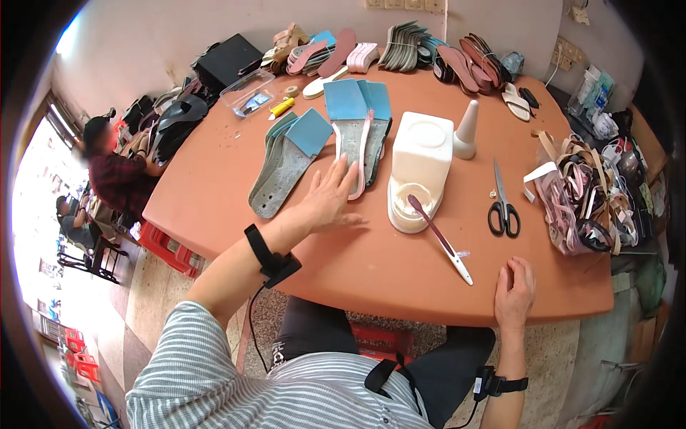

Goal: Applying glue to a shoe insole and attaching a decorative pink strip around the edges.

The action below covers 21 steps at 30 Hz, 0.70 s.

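My left hand (334,199), open with fingers spread, reaches over the lower part of a pink-edged grey insole (349,146). Nothing shows in its grasp. Left of it lies a pile of grey insoles (282,168), with a blue square sheet (310,133) on top. More blue sheets (344,99) cover the pink-edged insole's upper end. My right hand (516,292) rests at the table's front edge, fingers loosely bent, holding nothing visible. Between my hands stands a white plastic glue container (421,139); a brush (441,242) lies across its opening. Black-handled scissors (503,207) lie beyond my right hand.
A white cone (466,130) stands beside the container. Bundled straps (586,193) pile up at the right edge. Stacked insoles (407,46) and sandals line the back. At left sit a clear tray (248,91), a yellow tube (281,108) and a seated person (118,168).
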Available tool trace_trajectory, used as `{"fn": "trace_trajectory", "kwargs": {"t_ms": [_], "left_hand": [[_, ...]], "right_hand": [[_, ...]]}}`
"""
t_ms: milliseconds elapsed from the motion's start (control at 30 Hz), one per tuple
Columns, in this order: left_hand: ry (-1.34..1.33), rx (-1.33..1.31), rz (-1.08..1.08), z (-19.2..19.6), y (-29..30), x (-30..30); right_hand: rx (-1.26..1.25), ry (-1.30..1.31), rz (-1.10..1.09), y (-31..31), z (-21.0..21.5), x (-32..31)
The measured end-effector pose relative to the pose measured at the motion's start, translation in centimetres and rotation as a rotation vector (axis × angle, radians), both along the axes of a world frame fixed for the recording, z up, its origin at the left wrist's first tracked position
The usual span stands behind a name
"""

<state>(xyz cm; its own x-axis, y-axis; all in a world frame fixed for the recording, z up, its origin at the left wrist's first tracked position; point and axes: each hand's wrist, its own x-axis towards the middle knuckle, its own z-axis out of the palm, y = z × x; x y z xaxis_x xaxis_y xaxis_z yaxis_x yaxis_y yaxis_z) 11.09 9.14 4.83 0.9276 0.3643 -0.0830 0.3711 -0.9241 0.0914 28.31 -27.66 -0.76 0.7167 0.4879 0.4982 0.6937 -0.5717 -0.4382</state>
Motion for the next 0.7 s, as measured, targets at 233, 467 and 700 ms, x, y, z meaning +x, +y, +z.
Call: {"fn": "trace_trajectory", "kwargs": {"t_ms": [233, 467, 700], "left_hand": [[0.027, 0.075, 0.060, 1.5, 1.6, 3.6], [0.029, 0.088, 0.105, 0.9, 0.8, 3.3], [-0.043, 0.069, 0.027, 0.2, 1.2, 2.2]], "right_hand": [[0.008, -0.009, 0.003, 0.0, -0.3, 0.1], [0.008, -0.015, 0.000, -0.1, -0.1, 0.2], [0.002, -0.040, -0.021, -0.2, -0.7, 0.4]]}}
